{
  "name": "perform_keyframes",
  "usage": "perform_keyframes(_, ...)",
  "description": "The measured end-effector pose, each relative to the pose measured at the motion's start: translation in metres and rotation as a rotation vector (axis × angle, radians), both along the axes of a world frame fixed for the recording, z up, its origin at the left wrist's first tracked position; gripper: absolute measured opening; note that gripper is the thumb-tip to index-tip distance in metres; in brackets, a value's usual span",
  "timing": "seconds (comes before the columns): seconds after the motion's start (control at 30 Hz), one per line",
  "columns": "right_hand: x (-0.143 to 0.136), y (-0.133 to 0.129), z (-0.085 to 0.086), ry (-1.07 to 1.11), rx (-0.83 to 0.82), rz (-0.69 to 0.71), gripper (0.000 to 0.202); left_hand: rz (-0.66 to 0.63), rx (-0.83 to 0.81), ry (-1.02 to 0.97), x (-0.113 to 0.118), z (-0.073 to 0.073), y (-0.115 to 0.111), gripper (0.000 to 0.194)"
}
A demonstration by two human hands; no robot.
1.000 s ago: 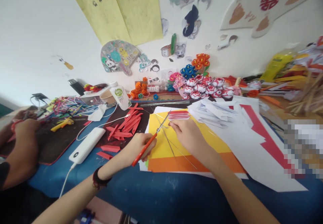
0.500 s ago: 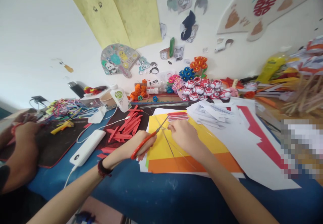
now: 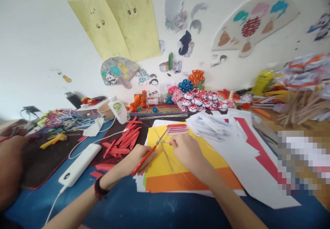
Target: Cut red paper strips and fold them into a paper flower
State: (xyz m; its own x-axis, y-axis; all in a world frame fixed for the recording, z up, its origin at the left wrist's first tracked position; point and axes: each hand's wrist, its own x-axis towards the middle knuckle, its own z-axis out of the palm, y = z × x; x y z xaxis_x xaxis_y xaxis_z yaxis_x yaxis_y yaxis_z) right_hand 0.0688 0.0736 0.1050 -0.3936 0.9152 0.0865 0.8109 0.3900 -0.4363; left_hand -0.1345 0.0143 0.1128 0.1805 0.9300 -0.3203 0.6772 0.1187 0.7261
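My left hand (image 3: 141, 158) is closed around a pair of scissors (image 3: 144, 159) with red-orange handles. Their metal blades point up and away over a stack of yellow paper (image 3: 160, 163). Close beside the blades, my right hand (image 3: 187, 151) is curled in a pinch, with a thin wire (image 3: 167, 143) running from its fingertips toward the blades. More fine wires lie across the yellow sheet below the hands. Just beyond the blade tips rests a small pile of red-and-white folded paper strips (image 3: 177, 129). Whether the blades touch the wire is too fine to tell.
Red folded strips (image 3: 123, 141) lie left of the paper, near a white power bank (image 3: 79, 163) with cables. White paper pieces (image 3: 211, 127) and large white sheets (image 3: 268, 177) spread rightward. Paper flowers (image 3: 203, 100) and a white bottle (image 3: 119, 110) stand behind. Another person's arm (image 3: 10, 167) is at left.
The camera view has tilted up, so everything sits lower in the picture. Both hands keep nearly the same place over the paper. The other person's arm at the left has shifted.
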Motion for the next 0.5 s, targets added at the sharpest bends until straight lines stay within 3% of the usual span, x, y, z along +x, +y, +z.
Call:
perform_keyframes(0.17, 0.015, 0.006, -0.004, 0.137, -0.008, -0.006, 0.032, 0.001, -0.049, -0.027, -0.004, -0.005, -0.001, 0.047)
perform_keyframes(0.3, 0.025, 0.017, -0.009, 0.263, -0.003, 0.028, 0.035, 0.142, 0.039, -0.059, -0.007, -0.006, -0.009, 0.048)
perform_keyframes(0.4, 0.029, 0.021, -0.007, 0.395, 0.048, 0.005, 0.037, 0.248, 0.156, -0.218, -0.011, -0.005, -0.016, 0.053)
perform_keyframes(0.5, 0.028, 0.018, -0.003, 0.507, 0.012, 0.009, 0.037, 0.168, 0.182, -0.393, -0.013, -0.004, -0.025, 0.064)
